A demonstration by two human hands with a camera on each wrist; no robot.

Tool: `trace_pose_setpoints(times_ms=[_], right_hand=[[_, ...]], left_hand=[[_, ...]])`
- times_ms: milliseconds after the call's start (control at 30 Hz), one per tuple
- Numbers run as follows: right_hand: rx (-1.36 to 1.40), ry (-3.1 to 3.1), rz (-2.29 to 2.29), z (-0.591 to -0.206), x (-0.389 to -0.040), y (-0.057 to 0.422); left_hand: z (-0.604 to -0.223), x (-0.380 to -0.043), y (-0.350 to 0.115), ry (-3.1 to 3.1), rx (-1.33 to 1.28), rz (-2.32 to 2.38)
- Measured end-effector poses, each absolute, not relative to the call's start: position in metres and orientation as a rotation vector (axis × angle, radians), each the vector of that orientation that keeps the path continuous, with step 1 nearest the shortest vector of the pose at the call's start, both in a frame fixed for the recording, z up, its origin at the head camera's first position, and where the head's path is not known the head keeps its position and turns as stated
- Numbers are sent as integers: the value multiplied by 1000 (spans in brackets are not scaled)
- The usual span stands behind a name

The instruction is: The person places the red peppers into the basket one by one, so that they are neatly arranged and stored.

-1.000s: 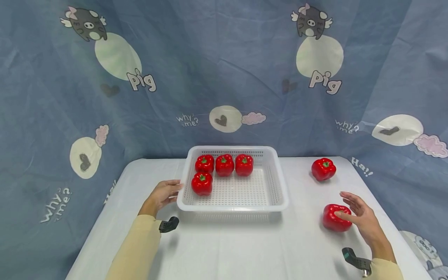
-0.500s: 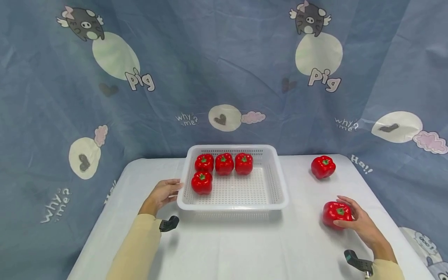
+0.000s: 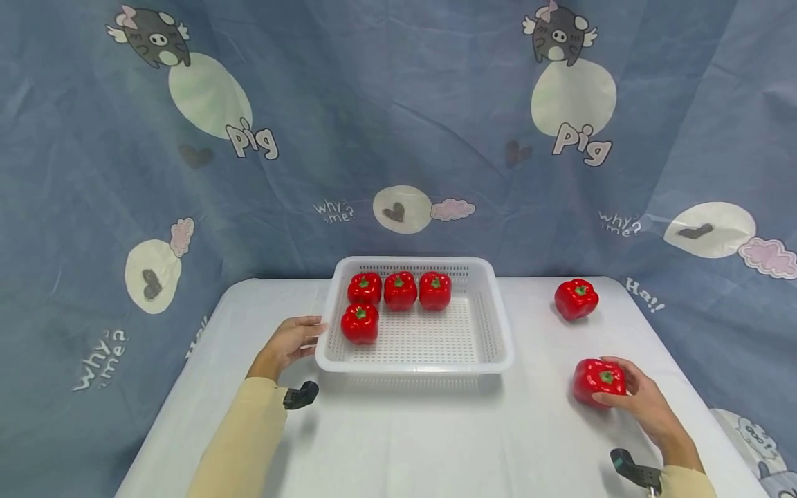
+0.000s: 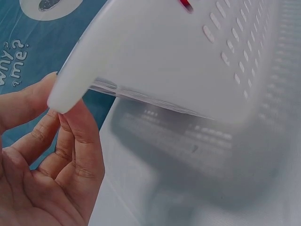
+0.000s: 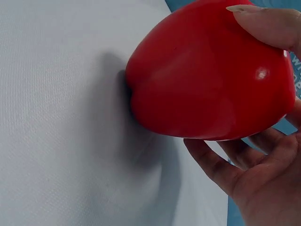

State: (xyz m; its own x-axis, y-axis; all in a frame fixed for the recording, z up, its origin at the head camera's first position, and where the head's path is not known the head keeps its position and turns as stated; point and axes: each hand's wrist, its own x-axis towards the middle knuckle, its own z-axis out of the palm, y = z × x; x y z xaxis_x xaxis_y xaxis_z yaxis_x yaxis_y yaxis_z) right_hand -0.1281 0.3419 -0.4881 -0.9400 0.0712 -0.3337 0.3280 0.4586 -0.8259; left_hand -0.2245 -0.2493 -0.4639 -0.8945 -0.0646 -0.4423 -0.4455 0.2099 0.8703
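Observation:
My left hand [image 3: 291, 344] pinches the left rim of a white perforated plastic basket [image 3: 414, 369]. In the left wrist view its fingertips meet the basket's edge [image 4: 75, 92] from both sides. At the right of the table, my right hand [image 3: 649, 401] grips a red bell pepper [image 3: 591, 382] with a green stem. The right wrist view has the thumb [image 5: 268, 26] across one side of this pepper and the fingers [image 5: 214, 162] at the opposite side; the pepper sits close over the white cloth.
Several red bell peppers [image 3: 400, 292] stand inside the basket, toward its back and left. Another red bell pepper [image 3: 575, 299] rests on the white table [image 3: 436, 443] near its back right corner. A blue patterned curtain [image 3: 299, 173] hangs behind and beside the table.
My right hand has come down and leftward around the nearer loose pepper, its fingers closing in on it. The left hand and the basket have stayed in place.

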Motion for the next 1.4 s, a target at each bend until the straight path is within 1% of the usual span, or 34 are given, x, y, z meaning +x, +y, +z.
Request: trace_pose_setpoints(times_ms=[467, 867, 1400], right_hand=[[358, 2509, -1448, -483, -141, 330], [242, 2556, -1512, -470, -148, 317], [109, 2598, -1572, -441, -159, 304]], left_hand=[[-461, -224, -250, 2172, -477, 1749], [-465, -226, -248, 2177, -469, 1757], [-467, -224, -248, 2161, -495, 1771]])
